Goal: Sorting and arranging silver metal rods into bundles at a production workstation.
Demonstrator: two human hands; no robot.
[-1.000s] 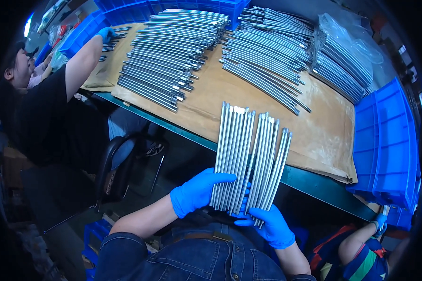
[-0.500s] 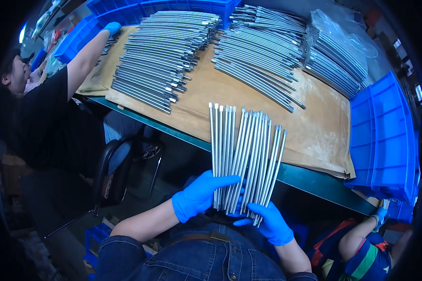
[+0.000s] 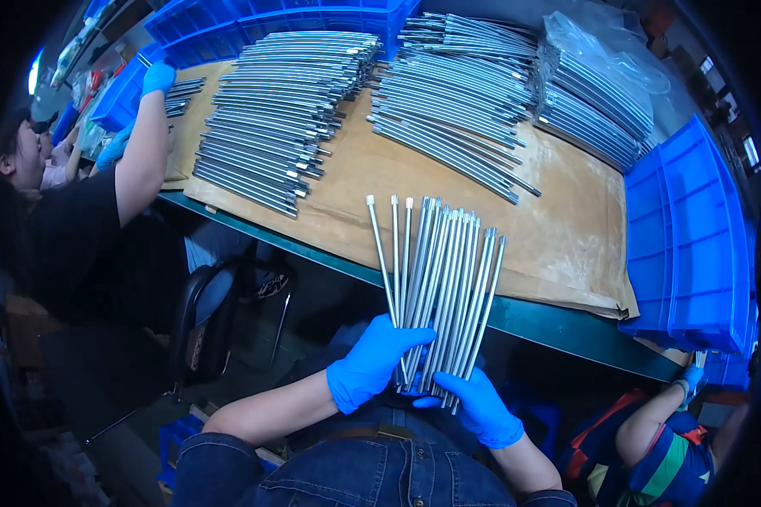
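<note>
A fanned bundle of slim silvery metal rods [image 3: 438, 270] stands nearly upright in front of me, its upper ends overlapping the view of the table edge. My left hand [image 3: 379, 359], in a blue glove, is closed on the bundle's lower left side, thumb laid across the front. Around the lower right of the same rods is my right hand [image 3: 479, 406], also blue-gloved, its thumb pressed on them near the bottom ends. Most of the fingers of both hands are hidden behind the bundle. A few rods at the left lean apart from the others.
Brown board covers the table [image 3: 566, 245]. On it lie a left stack of rods [image 3: 271, 127], a middle stack [image 3: 448, 101] and a plastic-wrapped stack [image 3: 596, 110]. Blue bins stand at the right [image 3: 689, 237] and back [image 3: 313, 25]. Co-workers sit at the left [image 3: 84, 228] and lower right [image 3: 659, 448].
The rods in my hands have shifted, with those at the left spreading apart. My left hand has moved slightly right and down. The left co-worker's raised hand has moved left and down.
</note>
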